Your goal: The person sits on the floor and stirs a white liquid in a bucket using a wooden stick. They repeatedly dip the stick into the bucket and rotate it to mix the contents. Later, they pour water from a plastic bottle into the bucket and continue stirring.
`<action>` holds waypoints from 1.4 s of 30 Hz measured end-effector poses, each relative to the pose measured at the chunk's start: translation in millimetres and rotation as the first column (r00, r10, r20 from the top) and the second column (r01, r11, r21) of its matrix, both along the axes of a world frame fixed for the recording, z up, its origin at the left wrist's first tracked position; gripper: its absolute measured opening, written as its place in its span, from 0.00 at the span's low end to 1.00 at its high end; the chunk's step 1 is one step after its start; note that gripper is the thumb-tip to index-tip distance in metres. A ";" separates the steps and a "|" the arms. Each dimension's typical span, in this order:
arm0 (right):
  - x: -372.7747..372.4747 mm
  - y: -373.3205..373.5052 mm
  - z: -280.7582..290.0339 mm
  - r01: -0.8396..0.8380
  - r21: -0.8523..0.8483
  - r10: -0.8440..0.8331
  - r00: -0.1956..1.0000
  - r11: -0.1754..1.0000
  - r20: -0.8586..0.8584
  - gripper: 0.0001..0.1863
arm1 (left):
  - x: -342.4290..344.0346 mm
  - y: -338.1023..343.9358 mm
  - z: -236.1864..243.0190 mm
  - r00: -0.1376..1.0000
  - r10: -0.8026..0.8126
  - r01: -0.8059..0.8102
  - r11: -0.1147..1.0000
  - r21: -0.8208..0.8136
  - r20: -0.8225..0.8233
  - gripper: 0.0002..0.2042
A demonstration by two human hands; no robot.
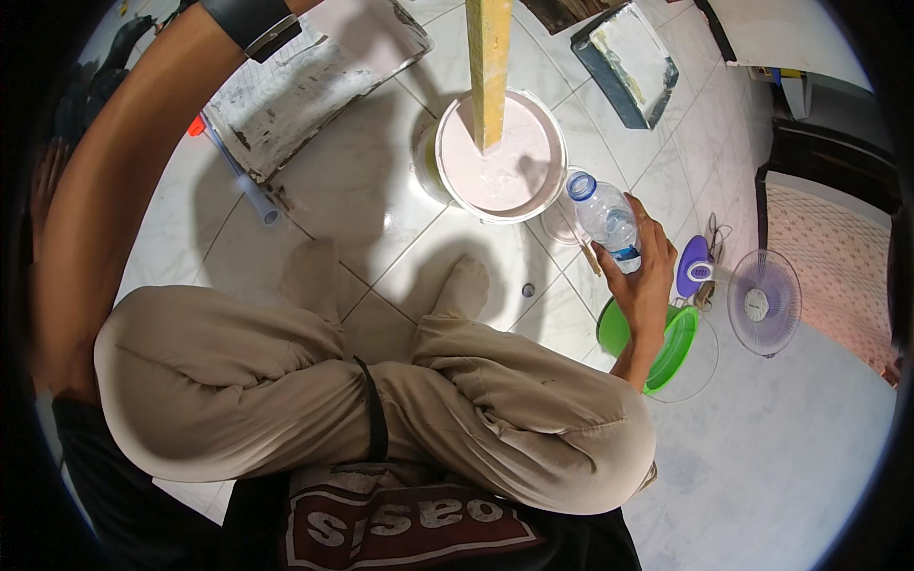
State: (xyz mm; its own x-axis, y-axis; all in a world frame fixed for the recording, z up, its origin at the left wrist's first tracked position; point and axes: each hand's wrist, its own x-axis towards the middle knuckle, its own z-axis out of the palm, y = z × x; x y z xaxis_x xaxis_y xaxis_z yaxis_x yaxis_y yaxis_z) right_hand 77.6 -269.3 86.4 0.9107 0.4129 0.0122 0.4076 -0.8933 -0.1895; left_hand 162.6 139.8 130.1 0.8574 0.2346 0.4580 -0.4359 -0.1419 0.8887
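My right hand (643, 262) is closed round a clear plastic bottle (609, 221) with a blue top, tilted beside the paint bucket. A white bucket (557, 186) of pale pink paint stands in front of me on the tiles. A flat yellowish wooden stick (489, 76) rises out of the paint and leaves the picture at the top. My left forearm (157, 143), with a dark band on the wrist, reaches up along the left side; the hand itself lies beyond the upper edge. A small round clear container (562, 224) is partly hidden behind the bottle.
A paint-smeared tray (286, 114) lies at the far left, near a pale blue handle (243, 176). Back right is a dark paint-crusted container (624, 65). A green bucket (674, 347) and a purple fan (764, 303) stand right. Another person's fingers (48, 181) show far left.
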 end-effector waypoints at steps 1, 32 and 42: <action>-0.8 -0.5 0.0 0.000 -0.017 0.000 1.000 1.000 0.001 0.40 | -1.7 -0.7 0.0 1.000 -0.011 0.010 1.000 0.006 0.020 0.10; 6.9 11.0 -7.4 0.022 -0.359 0.031 0.990 0.933 0.140 0.44 | 1.8 1.4 -0.4 1.000 -0.002 0.002 1.000 0.012 0.018 0.09; 7.0 29.0 16.5 -0.011 -0.482 0.127 0.970 0.876 0.209 0.42 | -1.0 -1.8 3.2 1.000 -0.002 0.002 1.000 0.015 0.012 0.09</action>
State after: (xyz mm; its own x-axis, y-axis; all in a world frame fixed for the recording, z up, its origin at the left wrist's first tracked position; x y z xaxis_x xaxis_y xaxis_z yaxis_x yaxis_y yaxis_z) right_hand 84.7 -240.3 102.8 0.8755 0.4832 0.0019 0.4513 -0.8190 0.3543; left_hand 161.6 138.0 133.2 0.8524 0.2258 0.4717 -0.4469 -0.1538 0.8812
